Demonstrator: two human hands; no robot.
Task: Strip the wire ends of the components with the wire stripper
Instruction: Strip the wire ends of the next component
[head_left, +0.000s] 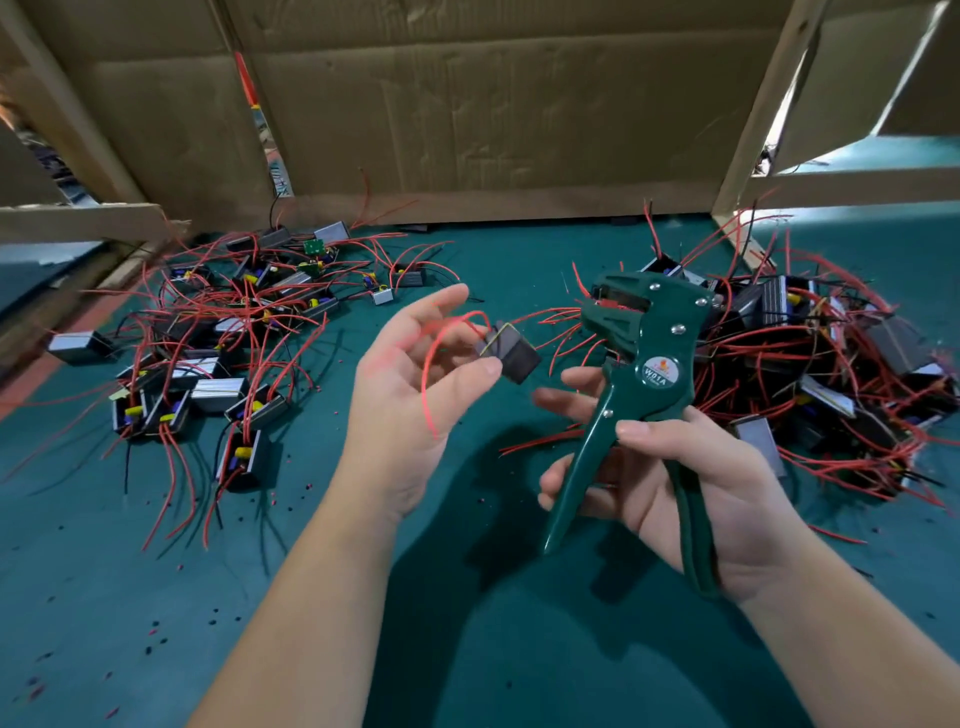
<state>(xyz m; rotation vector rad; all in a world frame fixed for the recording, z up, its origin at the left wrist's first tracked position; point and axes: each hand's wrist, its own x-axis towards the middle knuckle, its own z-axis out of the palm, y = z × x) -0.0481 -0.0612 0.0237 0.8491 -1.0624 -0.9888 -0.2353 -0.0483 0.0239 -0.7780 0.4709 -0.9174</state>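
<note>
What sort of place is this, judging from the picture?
Probably a small electronics assembly bench: piles of wired components on a green mat, cardboard walls behind, the right hand gripping a wire stripper and the left hand pinching one component.

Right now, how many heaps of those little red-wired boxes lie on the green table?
2: the left heap and the right heap beyond the wire stripper. One more component is held in the left hand.
</note>
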